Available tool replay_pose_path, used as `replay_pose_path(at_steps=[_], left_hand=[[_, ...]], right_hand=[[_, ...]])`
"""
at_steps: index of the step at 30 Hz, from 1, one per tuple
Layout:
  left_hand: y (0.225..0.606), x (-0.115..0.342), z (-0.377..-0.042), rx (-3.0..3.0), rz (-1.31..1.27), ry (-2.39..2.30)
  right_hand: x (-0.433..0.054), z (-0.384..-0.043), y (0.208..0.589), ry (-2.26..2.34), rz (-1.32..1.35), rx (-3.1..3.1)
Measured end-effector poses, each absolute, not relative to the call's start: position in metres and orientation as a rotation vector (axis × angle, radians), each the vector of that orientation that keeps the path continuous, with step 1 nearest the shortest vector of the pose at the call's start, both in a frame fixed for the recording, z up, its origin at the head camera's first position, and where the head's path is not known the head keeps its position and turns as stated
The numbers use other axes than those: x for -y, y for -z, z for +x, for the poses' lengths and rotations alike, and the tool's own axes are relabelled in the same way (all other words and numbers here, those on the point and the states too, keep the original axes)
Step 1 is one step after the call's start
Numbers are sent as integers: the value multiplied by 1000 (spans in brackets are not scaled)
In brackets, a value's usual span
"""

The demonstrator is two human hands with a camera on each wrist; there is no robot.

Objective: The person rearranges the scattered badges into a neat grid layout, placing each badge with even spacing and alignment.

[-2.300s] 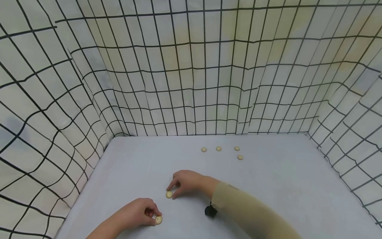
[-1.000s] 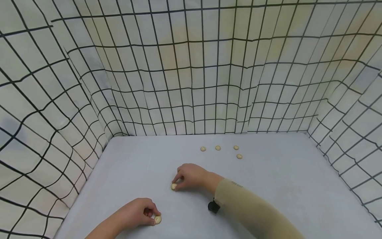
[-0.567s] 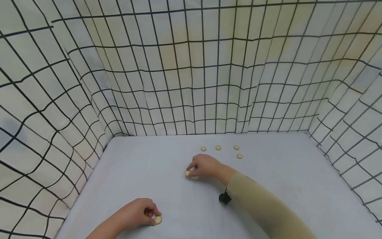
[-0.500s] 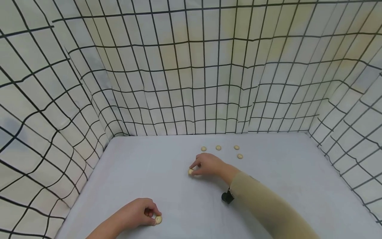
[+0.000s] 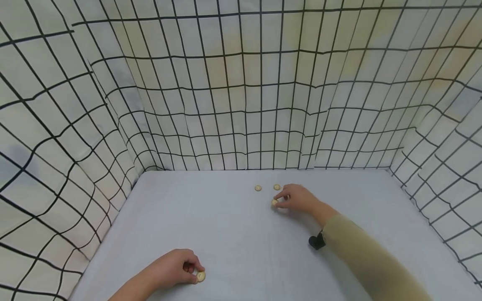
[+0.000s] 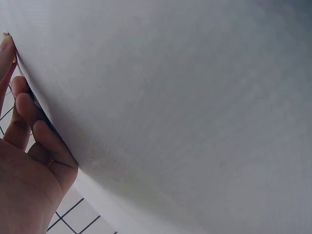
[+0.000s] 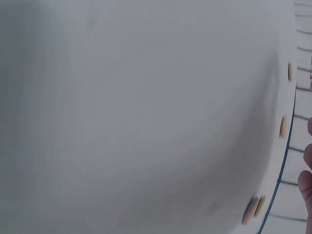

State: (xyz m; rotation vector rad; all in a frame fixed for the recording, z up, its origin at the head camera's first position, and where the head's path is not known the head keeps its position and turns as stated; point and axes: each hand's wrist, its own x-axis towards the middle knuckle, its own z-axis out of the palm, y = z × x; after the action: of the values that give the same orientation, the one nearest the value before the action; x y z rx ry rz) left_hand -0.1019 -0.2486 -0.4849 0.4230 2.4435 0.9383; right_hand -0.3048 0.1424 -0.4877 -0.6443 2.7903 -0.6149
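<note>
At the near left in the head view, my left hand (image 5: 176, 268) pinches a pale yellow round button (image 5: 201, 276) between thumb and finger, its other fingers curled under. That hand (image 6: 29, 161) rests along the white surface in the left wrist view. My right hand (image 5: 299, 198) is farther back and to the right, with thumb and fingertip on the edges of another pale button (image 5: 274, 202). Just behind it lie two loose buttons, a left one (image 5: 257, 188) and a right one (image 5: 276, 187). The right hand covers more buttons in the head view.
The white tabletop (image 5: 226, 234) is enclosed at the back and sides by a pale wall with a black grid (image 5: 244, 96). Several buttons (image 7: 283, 126) show along the far edge in the right wrist view. A small black device (image 5: 317, 241) hangs at the right wrist.
My right hand has slid its button away from the left hand, back and to the right, close to the far buttons. The left hand and its button have stayed put.
</note>
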Motion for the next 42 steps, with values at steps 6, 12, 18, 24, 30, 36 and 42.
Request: replay_pose_path(at_steps=[6, 12, 18, 24, 30, 36, 42], left_hand=[[483, 249, -101, -2445, 412, -936], [484, 248, -102, -2444, 428, -928], [484, 249, -101, -2434, 411, -936], [483, 248, -102, -2439, 421, -939], [484, 248, -102, -2443, 419, -933], [485, 248, -103, -2430, 420, -944], [486, 248, -104, -2433, 433, -938]], right_hand=[[-159, -314, 491, 668, -596, -2798], [-160, -317, 492, 663, -537, -2796], [-157, -323, 498, 640, -571, -2803], [-153, -327, 503, 639, -590, -2806], [-150, -327, 504, 614, -612, -2817], [-151, -326, 502, 609, -604, -2822], [-152, -327, 501, 625, -591, -2814]])
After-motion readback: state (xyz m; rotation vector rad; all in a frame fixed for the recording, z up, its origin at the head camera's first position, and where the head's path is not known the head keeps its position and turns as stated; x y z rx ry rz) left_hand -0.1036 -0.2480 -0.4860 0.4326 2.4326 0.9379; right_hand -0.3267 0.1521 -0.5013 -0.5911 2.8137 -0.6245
